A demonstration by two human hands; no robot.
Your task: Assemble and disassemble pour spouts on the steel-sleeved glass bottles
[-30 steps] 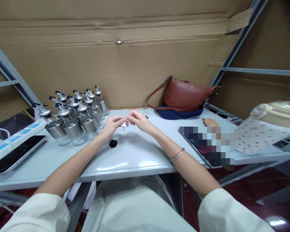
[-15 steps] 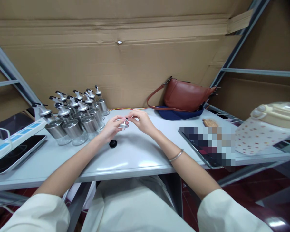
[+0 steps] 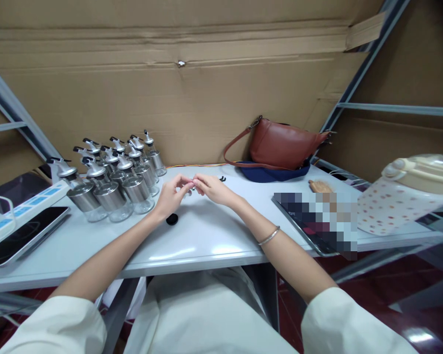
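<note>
— What stands behind the desk?
— A wall of brown cardboard sheets [image 3: 192, 98], creased and overlapping, with grey metal shelf struts [image 3: 358, 73] slanting across on the right and another on the left.
— And the desk itself?
— A pale grey tabletop [image 3: 206, 241], glossy, catching soft overhead light.
— The floor?
— Dark red floor [image 3: 409, 305], shiny, with a bright reflection low on the right.

Left hand [image 3: 171, 196] and right hand [image 3: 212, 188] meeting fingertip to fingertip above white table [image 3: 206, 241], pinching a small part [image 3: 193, 187] too tiny to identify. Black cap [image 3: 172, 219] on table below left wrist. Cluster of glass dispenser bottles [image 3: 114, 177] at left; brown bag [image 3: 284, 145] at rear.
</note>
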